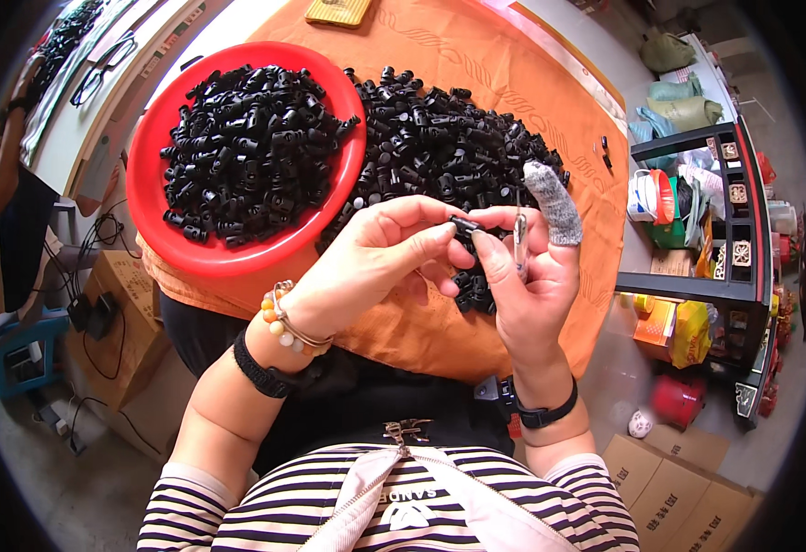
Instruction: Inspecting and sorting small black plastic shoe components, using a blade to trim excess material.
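Note:
A small black cylindrical plastic piece [463,226] is pinched between the fingertips of both hands, above the heap's near edge. My left hand [389,244] comes from the left, thumb and forefinger closed on the piece. My right hand [536,276] grips its other end. A thin, pale metallic tool [520,241] also rests among the right fingers; its exact kind is unclear. One right finger wears a grey knitted finger cover [553,204] and points away. Behind the hands spreads a heap of similar black pieces [430,138]. A red plastic basin [150,216] full of them stands left of the heap.
An orange cloth [513,55] covers the table. A yellow block-like object [338,11] lies at its far edge, and a few loose black pieces [606,152] lie right. Dark shelves [688,285] stand to the right, above cardboard boxes [674,488]. Another person's arm [3,166] shows far left.

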The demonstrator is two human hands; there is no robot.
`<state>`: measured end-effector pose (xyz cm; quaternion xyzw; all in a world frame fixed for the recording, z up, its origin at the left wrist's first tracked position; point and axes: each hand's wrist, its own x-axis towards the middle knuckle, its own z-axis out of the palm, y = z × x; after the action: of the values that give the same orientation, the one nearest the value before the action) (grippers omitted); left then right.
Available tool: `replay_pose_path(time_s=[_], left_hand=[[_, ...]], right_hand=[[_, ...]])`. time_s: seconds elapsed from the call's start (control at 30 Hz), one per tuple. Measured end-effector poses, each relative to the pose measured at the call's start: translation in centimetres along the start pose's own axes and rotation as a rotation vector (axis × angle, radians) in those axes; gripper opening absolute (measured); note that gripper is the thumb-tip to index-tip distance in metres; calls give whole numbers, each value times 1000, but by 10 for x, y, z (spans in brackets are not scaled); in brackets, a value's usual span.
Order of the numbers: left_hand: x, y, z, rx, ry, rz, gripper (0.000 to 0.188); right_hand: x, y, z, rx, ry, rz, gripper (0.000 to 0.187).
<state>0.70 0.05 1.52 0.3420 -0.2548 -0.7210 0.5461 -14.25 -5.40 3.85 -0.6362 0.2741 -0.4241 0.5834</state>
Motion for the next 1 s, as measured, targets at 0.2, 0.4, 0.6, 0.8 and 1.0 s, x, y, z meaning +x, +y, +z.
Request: replay_pose_path(time_s=[0.2,0.4,0.6,0.8,1.0], left_hand=[[1,-6,-3,-183,-12,158,21],[-1,-1,-5,-334,1,101,22],[0,-5,-9,-318,-68,133,22],[-1,-5,-7,-279,-10,112,20],[0,-4,-6,-242,-13,118,17]], right_hand=[[-6,4,4,-54,-88,-33,57],[-5,3,-2,-22,-58,-59,62],[-11,0,-6,-70,-101,183,39],[-9,-1,-1,-66,-174,163,34],[-8,-5,0,-94,-190,145,32]])
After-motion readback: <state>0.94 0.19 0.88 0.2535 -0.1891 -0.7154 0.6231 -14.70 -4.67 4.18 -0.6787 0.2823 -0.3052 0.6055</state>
